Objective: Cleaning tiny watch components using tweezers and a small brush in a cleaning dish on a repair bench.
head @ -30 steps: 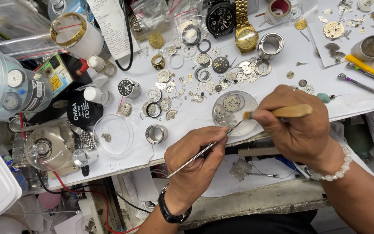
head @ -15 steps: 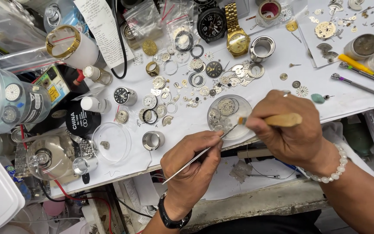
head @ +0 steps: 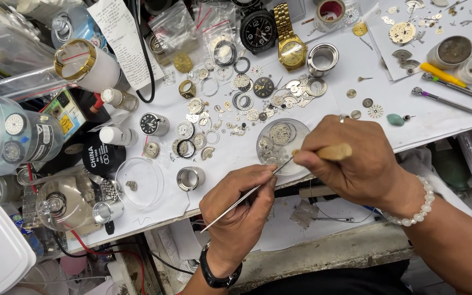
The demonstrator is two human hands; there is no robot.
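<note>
My left hand (head: 241, 210) grips steel tweezers (head: 247, 192), their tips raised toward the edge of a shallow clear dish (head: 279, 143) that holds watch movements. My right hand (head: 356, 161) is closed around a tool with a wooden handle (head: 331, 152); its thin metal tip meets the tweezers' tip at the dish rim. Whatever small part sits between the tips is too tiny to make out. A black wristwatch is on my left wrist and a white bead bracelet (head: 419, 205) on my right.
The white bench top (head: 427, 125) is littered with gears, dials and rings. A gold watch (head: 291, 49) and a black-dial watch (head: 259, 30) lie at the back. Metal rings (head: 191, 178), a clear lid (head: 140, 183), screwdrivers (head: 449, 101) and jars on the left crowd the work area.
Both hands stay at the dish; the view has shifted slightly, and the tool tip and tweezers' tip have drawn together at the dish's near rim.
</note>
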